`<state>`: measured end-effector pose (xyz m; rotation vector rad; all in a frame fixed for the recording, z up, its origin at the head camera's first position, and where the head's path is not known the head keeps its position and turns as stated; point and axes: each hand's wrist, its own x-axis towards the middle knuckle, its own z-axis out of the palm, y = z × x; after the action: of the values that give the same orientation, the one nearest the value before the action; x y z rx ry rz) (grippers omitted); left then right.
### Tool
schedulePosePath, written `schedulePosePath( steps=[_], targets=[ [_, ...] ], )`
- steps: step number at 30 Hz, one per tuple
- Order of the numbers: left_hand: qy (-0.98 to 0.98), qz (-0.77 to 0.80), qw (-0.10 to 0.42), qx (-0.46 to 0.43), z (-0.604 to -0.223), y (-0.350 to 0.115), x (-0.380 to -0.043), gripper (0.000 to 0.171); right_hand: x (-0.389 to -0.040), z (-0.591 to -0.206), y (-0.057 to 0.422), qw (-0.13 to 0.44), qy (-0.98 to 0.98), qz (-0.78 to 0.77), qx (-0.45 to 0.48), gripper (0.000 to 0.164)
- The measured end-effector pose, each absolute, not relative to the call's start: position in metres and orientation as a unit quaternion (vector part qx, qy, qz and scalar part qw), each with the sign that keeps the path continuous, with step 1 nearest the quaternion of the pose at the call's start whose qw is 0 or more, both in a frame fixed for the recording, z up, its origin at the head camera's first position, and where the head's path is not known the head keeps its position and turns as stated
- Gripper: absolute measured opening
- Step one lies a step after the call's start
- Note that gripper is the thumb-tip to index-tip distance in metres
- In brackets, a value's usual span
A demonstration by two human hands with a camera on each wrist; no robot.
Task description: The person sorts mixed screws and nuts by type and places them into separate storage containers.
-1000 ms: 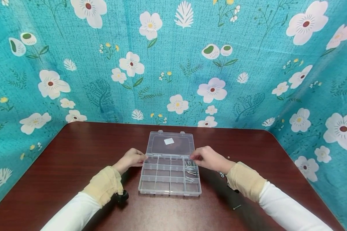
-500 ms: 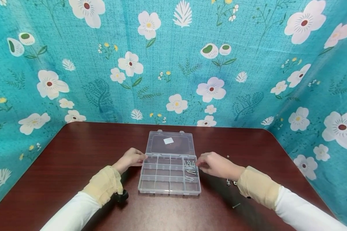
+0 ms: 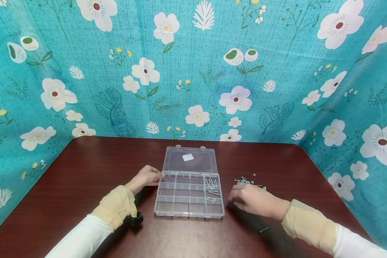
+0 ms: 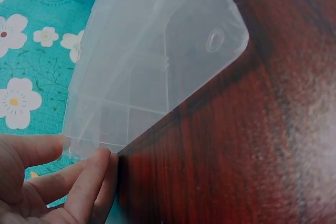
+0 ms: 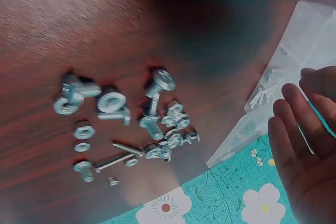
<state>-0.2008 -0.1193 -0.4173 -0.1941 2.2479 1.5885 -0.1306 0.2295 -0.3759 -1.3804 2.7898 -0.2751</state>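
Observation:
A clear plastic compartment box [image 3: 189, 215] lies on the table with its lid [image 3: 193, 160] laid back. Long screws [image 3: 213, 184] fill compartments in its right column. My left hand [image 3: 147, 175] holds the box at its back left corner; in the left wrist view the thumb and fingers [image 4: 94, 182] pinch that edge. My right hand [image 3: 253, 199] is over the table just right of the box, fingers loosely bent, with nothing visible in them. Beyond it lies a loose pile of bolts, nuts and washers [image 3: 245, 180], seen in the right wrist view as scattered bolts [image 5: 152, 124] and nuts [image 5: 84, 130].
One lone screw [image 3: 263, 229] lies nearer the front right of the table [image 3: 193, 240]. A small nut [image 3: 254, 175] sits behind the pile. A dark round object [image 3: 136, 218] is under the left wrist. A flowered cloth [image 3: 193, 71] hangs behind.
My right hand has drawn away from the screw compartments, moving right and toward me, which uncovers the hardware pile. The left hand and box have stayed put.

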Motion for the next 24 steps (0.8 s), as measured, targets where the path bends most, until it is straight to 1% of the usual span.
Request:
schedulePosePath(
  steps=[5, 9, 13, 16, 24],
  targets=[
    [0.8, 0.564, 0.193, -0.071, -0.417, -0.119, -0.201, 0.029, -0.121, -0.378, 0.241, -0.011, 0.877, -0.077, -0.475, 0.018],
    [0.8, 0.564, 0.192, -0.075, -0.418, -0.118, -0.201, 0.029, -0.114, -0.379, 0.25, -0.036, 0.862, -0.075, -0.5, 0.022],
    [0.802, 0.562, 0.19, -0.078, -0.418, -0.119, -0.201, 0.03, -0.107, -0.38, 0.26, -0.048, 0.853, -0.078, -0.513, 0.026],
    [0.804, 0.558, 0.19, -0.076, -0.418, -0.119, -0.201, 0.03, -0.101, -0.38, 0.268, -0.039, 0.856, -0.079, -0.509, 0.027],
    [0.804, 0.559, 0.188, -0.077, -0.418, -0.119, -0.202, 0.03, -0.089, -0.389, 0.284, -0.037, 0.857, -0.098, -0.504, 0.031]
  ],
)
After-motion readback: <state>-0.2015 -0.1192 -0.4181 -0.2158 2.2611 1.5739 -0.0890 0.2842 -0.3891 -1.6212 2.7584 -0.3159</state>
